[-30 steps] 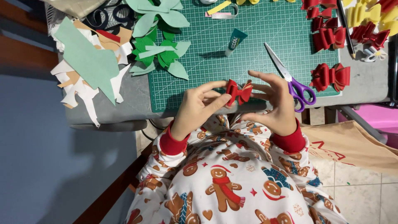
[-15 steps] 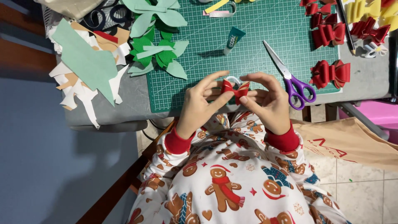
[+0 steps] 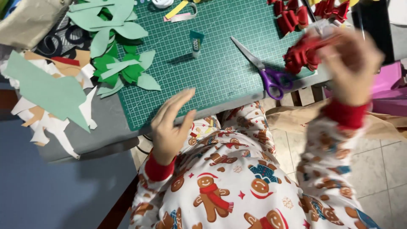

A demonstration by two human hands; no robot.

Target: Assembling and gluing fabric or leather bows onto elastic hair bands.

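Observation:
My left hand hovers open and empty over the front edge of the green cutting mat, fingers spread. Out at the mat's right edge, my right hand is blurred by motion. Its fingers pinch a small red felt bow. That bow is just above another red bow lying on the grey table. Purple-handled scissors lie shut on the mat between my two hands.
A small glue tube stands mid-mat. Green paper leaves and white, tan and green offcuts pile at the left. More red bows sit at the back right. A pink box is beside the table.
Both hands held the red bow together before my chest. Now my left hand has let go and opened, and my right hand has carried the bow up to the right.

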